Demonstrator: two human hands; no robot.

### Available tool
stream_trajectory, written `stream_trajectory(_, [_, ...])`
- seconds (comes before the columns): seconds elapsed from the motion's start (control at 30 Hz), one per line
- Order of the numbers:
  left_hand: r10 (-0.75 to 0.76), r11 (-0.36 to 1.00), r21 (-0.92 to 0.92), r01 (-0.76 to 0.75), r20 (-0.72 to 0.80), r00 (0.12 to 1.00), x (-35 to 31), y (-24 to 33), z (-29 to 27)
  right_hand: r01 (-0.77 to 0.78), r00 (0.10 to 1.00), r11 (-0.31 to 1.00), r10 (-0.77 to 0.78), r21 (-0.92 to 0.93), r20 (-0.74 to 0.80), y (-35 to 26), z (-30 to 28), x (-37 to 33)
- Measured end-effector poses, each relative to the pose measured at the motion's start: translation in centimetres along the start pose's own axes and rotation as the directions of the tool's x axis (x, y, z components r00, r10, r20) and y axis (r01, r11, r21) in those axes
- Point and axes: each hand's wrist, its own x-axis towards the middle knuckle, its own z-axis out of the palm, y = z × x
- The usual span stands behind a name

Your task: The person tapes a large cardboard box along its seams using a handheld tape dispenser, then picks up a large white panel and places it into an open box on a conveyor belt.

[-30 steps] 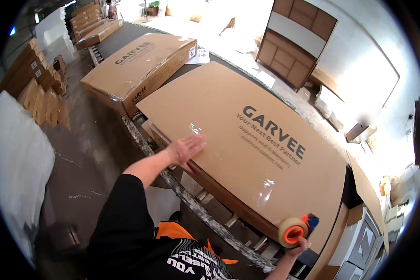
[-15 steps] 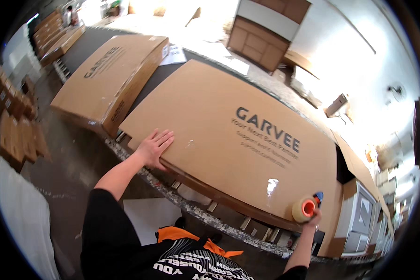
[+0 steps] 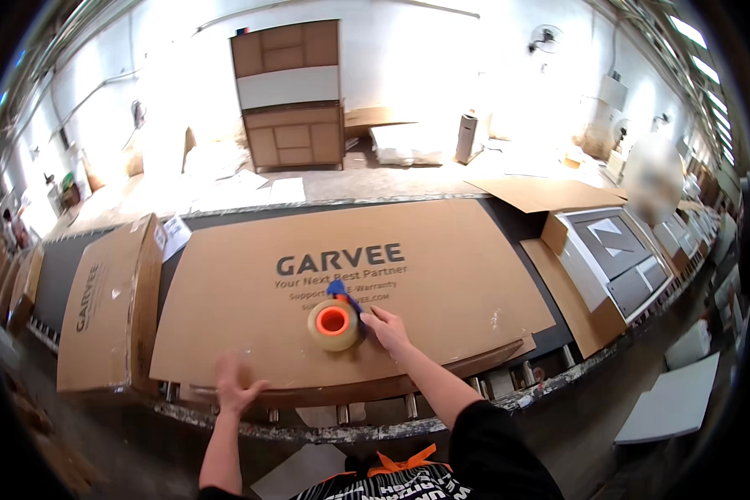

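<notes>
A large flat cardboard box (image 3: 225,275) with dark printing lies in front of me. Above its middle, my right hand (image 3: 385,329) is closed round the handle of a tape gun (image 3: 333,323). The tape gun carries a thick roll of clear tape with an orange core and has a blue head; its grip is partly hidden by my fingers. At the box's near left edge is my left hand (image 3: 237,385), thumb stretched out to the side and fingers apart, somewhat blurred. It holds nothing; whether it touches the cardboard I cannot tell.
The box lies on a roller conveyor (image 3: 342,414). A closed carton (image 3: 108,308) stands left. To the right, an open carton (image 3: 587,321) holds grey and white panels (image 3: 625,250). A tall brown-and-white cabinet (image 3: 287,92) stands beyond. White boards (image 3: 671,404) are at lower right.
My view has swung to the right. My right hand has carried the tape gun from the box's near right corner to above its middle. My left hand has shifted from the box top toward its near edge.
</notes>
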Motion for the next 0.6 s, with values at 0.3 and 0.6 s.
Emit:
stream_trajectory(0.3, [-0.792, 0.524, -0.781, 0.339, -0.302, 0.53, -3.7, -17.5, 0.6, -0.402, 0.433, 0.914, 0.145, -0.046, -0.89, 7.5, -17.0, -7.7])
stream_trajectory(0.6, [-0.876, 0.266, -0.957, 0.115, -0.191, 0.442, -4.7, -13.6, 1.1, -0.248, 0.386, 0.969, 0.112, 0.014, -0.916, 6.4, -16.3, -3.2])
